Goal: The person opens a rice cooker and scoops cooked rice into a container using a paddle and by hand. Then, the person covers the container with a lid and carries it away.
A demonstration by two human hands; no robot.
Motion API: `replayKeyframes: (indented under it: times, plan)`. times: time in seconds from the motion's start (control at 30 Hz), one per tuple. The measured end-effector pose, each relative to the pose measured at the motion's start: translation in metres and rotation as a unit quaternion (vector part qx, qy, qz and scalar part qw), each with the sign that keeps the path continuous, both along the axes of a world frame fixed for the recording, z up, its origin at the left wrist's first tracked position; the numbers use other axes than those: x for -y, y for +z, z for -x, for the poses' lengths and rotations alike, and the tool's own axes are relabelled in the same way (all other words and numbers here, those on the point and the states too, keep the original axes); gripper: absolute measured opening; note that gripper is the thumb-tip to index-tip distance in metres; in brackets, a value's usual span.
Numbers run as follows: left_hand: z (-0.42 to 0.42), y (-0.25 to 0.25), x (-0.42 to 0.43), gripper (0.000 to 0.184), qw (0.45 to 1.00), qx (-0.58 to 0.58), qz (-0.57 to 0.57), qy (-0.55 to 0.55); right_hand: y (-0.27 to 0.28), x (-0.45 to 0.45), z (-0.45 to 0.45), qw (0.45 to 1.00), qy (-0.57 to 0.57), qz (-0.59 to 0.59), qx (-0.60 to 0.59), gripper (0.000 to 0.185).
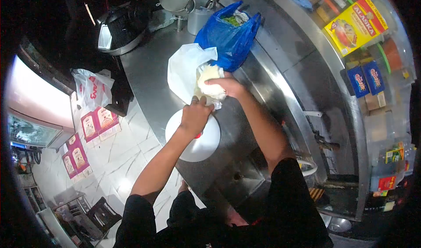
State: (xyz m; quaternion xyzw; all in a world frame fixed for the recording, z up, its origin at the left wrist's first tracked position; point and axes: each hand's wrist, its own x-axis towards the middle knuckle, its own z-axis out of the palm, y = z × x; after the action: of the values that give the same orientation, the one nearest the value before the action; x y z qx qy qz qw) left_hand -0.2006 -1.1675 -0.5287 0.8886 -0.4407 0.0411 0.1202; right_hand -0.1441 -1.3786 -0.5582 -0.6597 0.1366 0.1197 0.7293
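My right hand is wrapped round a pale, cream-coloured lump that looks soft, like dough; its exact kind does not show. Thin whitish wrapping lies around and under the lump. My left hand is just below, its fingers curled onto the wrapping's near edge. Beneath the left wrist is a round white plate or lid, with a bit of red at its middle, partly hidden by the arm. A white sheet or bag spreads beyond the lump on the steel counter.
A blue plastic bag with something green inside stands behind the lump. Farther back are a strainer and a pale container. A steel sink basin lies near my body. Packaged goods, including a yellow box, line the right shelf.
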Motion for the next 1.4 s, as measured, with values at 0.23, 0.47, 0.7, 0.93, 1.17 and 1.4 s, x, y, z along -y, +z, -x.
replayKeyframes:
  times: [0.23, 0.47, 0.7, 0.93, 1.17, 1.4]
  plan:
    - [0.007, 0.031, 0.018, 0.032, 0.996, 0.009, -0.073, 0.041, -0.017, -0.019, -0.024, 0.92, 0.026, 0.388, -0.046, 0.076]
    - [-0.021, 0.003, -0.003, 0.03, 0.992, -0.02, 0.105, 0.066, 0.042, -0.005, 0.039, 0.925, -0.069, 0.327, 0.18, 0.037]
    - [-0.243, -0.075, -0.03, 0.041, 0.818, -0.374, 0.388, -0.2, 0.154, 0.003, 0.37, 0.963, 0.036, 0.09, 0.25, 0.023]
    - [-0.165, 0.003, 0.032, 0.04, 0.975, -0.082, 0.193, 0.071, 0.19, 0.004, 0.802, 0.949, -0.201, 0.035, 0.239, 0.035]
    - [0.063, 0.012, 0.033, 0.041, 0.972, 0.067, 0.221, -0.033, 0.098, 0.068, 1.084, 0.819, -0.569, 0.05, -0.053, 0.052]
    - [0.435, -0.038, 0.009, 0.044, 0.889, -0.439, 0.103, -0.083, -0.022, 0.127, 1.096, 0.838, -0.476, 0.239, -0.12, 0.069]
